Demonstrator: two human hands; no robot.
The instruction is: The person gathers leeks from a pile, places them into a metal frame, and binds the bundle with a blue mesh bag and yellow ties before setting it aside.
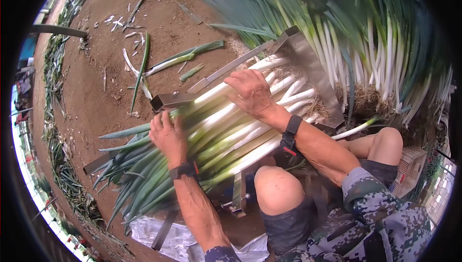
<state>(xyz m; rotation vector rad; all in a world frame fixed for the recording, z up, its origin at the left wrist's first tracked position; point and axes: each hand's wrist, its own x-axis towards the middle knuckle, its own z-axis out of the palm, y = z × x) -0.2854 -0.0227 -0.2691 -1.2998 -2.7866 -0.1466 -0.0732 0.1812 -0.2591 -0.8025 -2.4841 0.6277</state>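
Note:
A layer of long green onions [226, 132] lies slantwise across a metal rack, with white stalks and roots at the upper right and green leaves at the lower left. My left hand [168, 134] has its fingers bent over the stalks at the far edge, where white turns to green. Nearer the root end, my right hand [252, 91] curls its fingers around a white stalk at the same edge. The undersides of both grips are hidden. A metal plate [320, 76] stands at the root end, and the rack's bar [175, 101] shows beside my left hand.
A big heap of green onions [375, 45] stands at the upper right. Loose leaves [185, 57] and scraps lie on the brown soil [101, 103]. White plastic sheeting [178, 238] lies under the leaf ends. My bare knee [279, 190] is close to the rack, and a plastic crate [409, 170] sits at the right.

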